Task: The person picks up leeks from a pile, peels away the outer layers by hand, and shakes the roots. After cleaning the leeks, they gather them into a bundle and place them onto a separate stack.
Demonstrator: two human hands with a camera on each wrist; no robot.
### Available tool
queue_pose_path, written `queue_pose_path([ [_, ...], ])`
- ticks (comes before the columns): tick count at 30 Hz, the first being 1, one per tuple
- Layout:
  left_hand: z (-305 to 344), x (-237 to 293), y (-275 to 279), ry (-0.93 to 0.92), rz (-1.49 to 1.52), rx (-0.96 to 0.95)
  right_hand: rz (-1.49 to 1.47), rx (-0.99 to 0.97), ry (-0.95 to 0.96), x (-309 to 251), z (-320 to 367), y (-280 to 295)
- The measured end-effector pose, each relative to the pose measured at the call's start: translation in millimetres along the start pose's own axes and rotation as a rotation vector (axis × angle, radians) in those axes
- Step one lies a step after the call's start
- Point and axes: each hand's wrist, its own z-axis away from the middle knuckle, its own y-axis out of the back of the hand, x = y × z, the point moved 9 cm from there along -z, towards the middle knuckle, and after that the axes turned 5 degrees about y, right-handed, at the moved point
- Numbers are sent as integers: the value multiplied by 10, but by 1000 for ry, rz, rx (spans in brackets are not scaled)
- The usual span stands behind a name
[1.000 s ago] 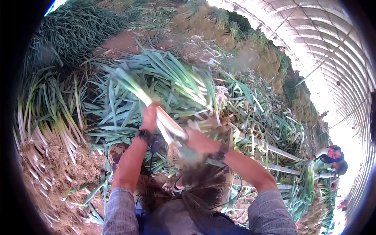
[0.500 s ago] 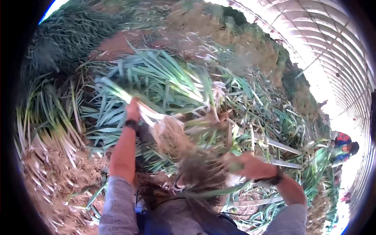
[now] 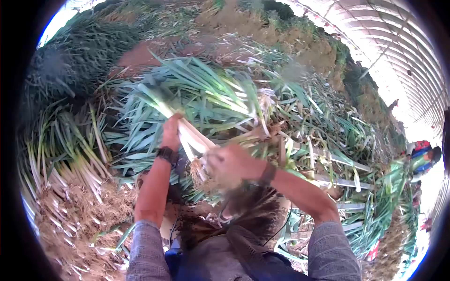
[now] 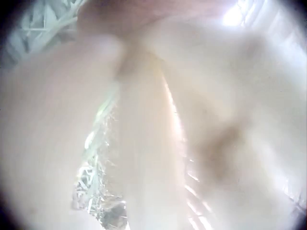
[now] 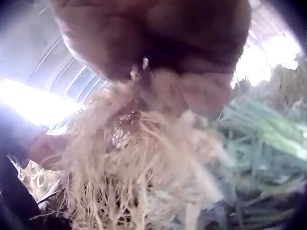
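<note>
In the head view my left hand grips several long green-and-white stalks around their pale shafts, leaves pointing up and left. My right hand is at the root end of the stalks, fingers bent around it, partly blurred. The right wrist view has the right hand directly over a mass of pale stringy roots, its fingertips in among them. Pale blurred shafts fill the middle of the left wrist view, very close to the camera.
A heap of leafy stalks lies in front. Rooted stalks are piled at the left. Metal bars stick out at the right among loose leaves. Another person is at the far right under the arched roof.
The right hand first swung away to the right with a loose green leaf, then came back to the root end. The left hand moved left and returned, still gripping the stalks.
</note>
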Motion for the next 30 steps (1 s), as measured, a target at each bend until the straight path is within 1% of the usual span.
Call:
queue_pose_path([
  [1,34,-141,37,249,299,65,29,-15,55,-259,-17,-78],
  [2,68,-141,184,216,310,104,308,-182,350,-787,-14,-139],
  [3,0,-112,162,-112,-142,91,586,-339,651,-1147,107,-243],
  [4,-75,-267,309,-191,-233,171,580,-352,679,-1094,172,-296],
  [5,-141,-375,428,-263,-324,228,431,-411,560,-878,309,-409],
  [6,-334,-828,630,126,-310,213,282,-452,404,-609,547,-533],
  [7,-340,-843,576,249,74,280,156,-486,253,-299,755,-563],
  [8,-288,-660,421,438,402,347,20,-523,110,-48,924,-563],
  [9,-188,-533,261,624,725,423,160,-305,108,124,908,-276],
  [10,-230,-420,275,425,550,262,287,-77,110,211,841,-5],
  [11,-188,-341,247,431,531,255,273,-62,105,178,766,9],
  [13,-134,-276,100,458,619,329,80,143,-88,270,656,245],
  [14,-88,-340,33,466,618,317,156,60,-170,454,537,99],
  [15,-69,-361,-52,389,590,275,228,-18,-253,703,415,-100],
  [16,-63,-349,-62,302,558,241,228,-6,-252,847,235,-236],
  [17,-67,-281,-55,212,526,209,206,-165,-371,1103,105,-510],
  [18,-7,-214,-134,312,600,210,181,-328,-487,1309,92,-733],
  [19,-35,-195,-132,308,592,211,176,-324,-480,1377,116,-812],
  [21,-23,-465,-130,548,788,311,-257,-36,-154,1138,65,-812],
  [22,-59,-575,-23,531,778,324,494,-350,-261,689,-4,-795],
  [23,-117,-689,94,526,761,322,352,-235,119,277,101,-860],
  [24,-205,-821,274,502,720,340,195,-122,492,-120,435,-872],
  [26,-344,-1067,597,460,598,402,105,-529,443,-992,822,-642],
  [27,-439,-1228,739,426,521,398,-59,-368,412,-840,942,-449],
  [28,-577,-1522,922,357,405,372,-215,-202,370,-554,1128,-250],
  [29,-806,-1989,1152,244,243,367,71,-210,192,-51,1215,-168],
  [30,-299,-805,342,487,723,258,105,-94,100,114,1165,245],
])
